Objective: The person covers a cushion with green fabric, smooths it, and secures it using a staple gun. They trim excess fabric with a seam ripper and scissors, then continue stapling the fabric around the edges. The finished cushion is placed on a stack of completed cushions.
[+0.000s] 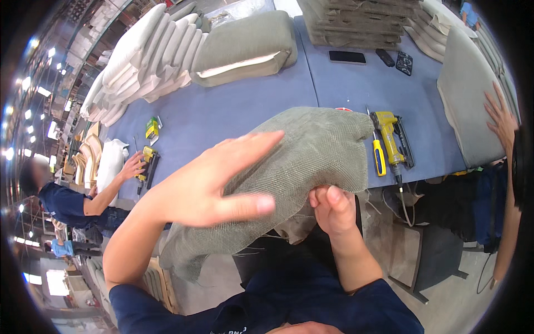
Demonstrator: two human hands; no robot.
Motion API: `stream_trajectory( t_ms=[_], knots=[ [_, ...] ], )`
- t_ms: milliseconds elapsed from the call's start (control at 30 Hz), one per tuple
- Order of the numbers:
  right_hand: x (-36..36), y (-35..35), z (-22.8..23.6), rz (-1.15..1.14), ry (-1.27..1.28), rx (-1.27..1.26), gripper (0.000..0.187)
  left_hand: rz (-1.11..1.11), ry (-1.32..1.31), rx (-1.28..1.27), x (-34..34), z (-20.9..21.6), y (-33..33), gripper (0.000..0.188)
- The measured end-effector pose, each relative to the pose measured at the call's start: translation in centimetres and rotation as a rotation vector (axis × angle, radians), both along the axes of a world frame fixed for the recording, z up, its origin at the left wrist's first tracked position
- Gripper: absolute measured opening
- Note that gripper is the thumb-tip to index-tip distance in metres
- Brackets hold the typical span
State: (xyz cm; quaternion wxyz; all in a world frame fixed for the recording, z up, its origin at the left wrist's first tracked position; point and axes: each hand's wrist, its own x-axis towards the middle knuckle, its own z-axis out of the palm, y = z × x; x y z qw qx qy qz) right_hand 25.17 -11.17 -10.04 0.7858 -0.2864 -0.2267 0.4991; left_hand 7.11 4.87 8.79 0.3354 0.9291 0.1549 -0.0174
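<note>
At the near edge of a blue-topped table [194,114], partly overhanging it, lies a curved piece covered in grey-green woven fabric [300,150]. The weave is coarse and open, almost like burlap; the surface bulges softly, and loose threads fray from its lower border. Over its left part comes the left hand [206,189], slightly blurred, the forearm bent in from the lower left. Its palm is flat, fingers together and reaching right, thumb set wide apart; it grips nothing, and whether it touches the cloth I cannot tell. The right hand [336,209] rises from below at the near border, fingers curled and thumb up; whether it pinches the fabric cannot be made out.

Just beyond, to the right, lie a screwdriver [379,158] with a smooth yellow-and-blue handle and a yellow metal staple gun [389,142] joined to a hose. Farther right, a co-worker's hand [503,122] rests spread on a smooth, pale-grey upholstered panel [473,100]. At the far side sit a plump, boxy grey-green cushion [250,47], rounded pale cushions [150,50] leaning in a row, and a layered brownish stack [356,25].
</note>
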Motion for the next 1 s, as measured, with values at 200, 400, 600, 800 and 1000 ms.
stream_trajectory(
  t_ms=[200,400,600,800,1000],
  knots=[
    [-0.6,3.6,1.6,0.080,0.133,0.251,0.052,0.165,-0.015,0.124,-0.9,2.3,-2.0,0.108],
    [-3.2,7.8,7.1,-0.006,0.074,0.278,0.079,0.474,-0.063,-0.036,0.8,5.3,2.4,0.065],
    [-3.2,7.2,8.3,-0.254,-0.301,0.130,0.057,0.495,-0.081,0.076,2.8,5.7,3.8,0.063],
    [-2.0,4.2,7.8,-0.243,-0.540,0.002,0.039,0.313,0.000,0.525,3.6,4.3,-2.4,0.038],
    [-3.6,4.5,8.0,-0.213,-0.107,0.155,0.029,0.397,-0.114,0.410,2.6,3.0,-3.3,0.033]
  ],
)
